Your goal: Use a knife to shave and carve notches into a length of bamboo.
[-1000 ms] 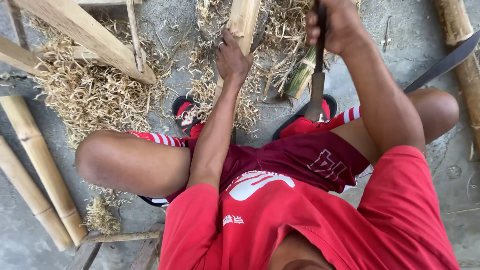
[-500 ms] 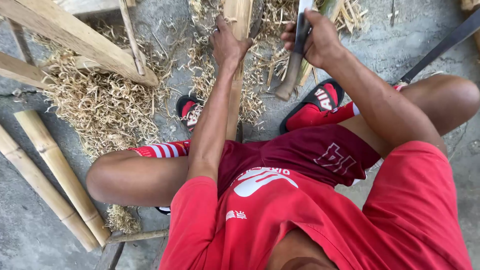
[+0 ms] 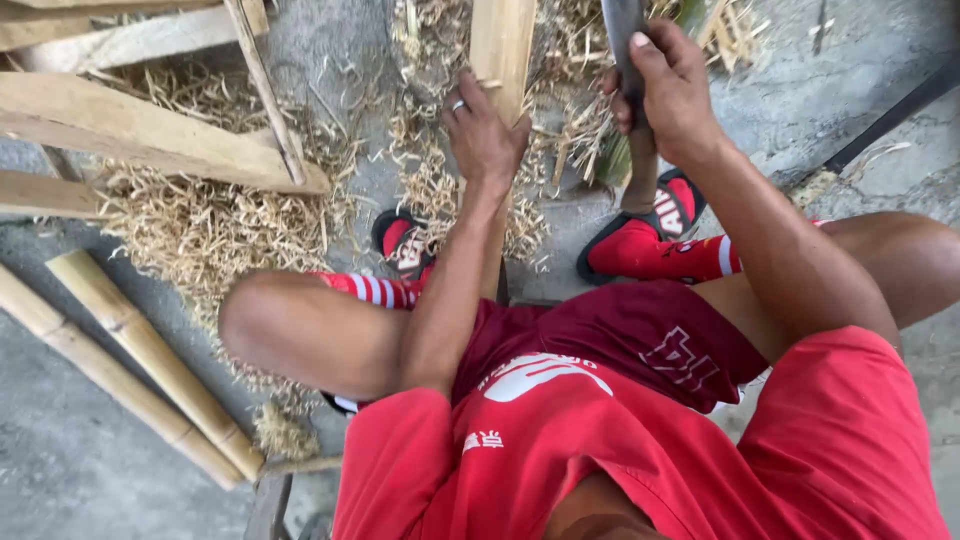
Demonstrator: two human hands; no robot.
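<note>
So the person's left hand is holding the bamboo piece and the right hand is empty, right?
Not quite. The left hand does hold the bamboo piece, but the right hand is not empty: it grips the dark handle of a tool. The head view shows this.

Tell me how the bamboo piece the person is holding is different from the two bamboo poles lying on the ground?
The held bamboo piece looks like a flat, pale split strip, while the two bamboo poles are round with ringed joints. The left hand keeps the strip propped up between the knees; the poles lie loose on the concrete, side by side, touched by nobody. Shavings pile around the strip, fewer by the poles. Both are tan bamboo. The right hand grips a dark blade handle.
</note>
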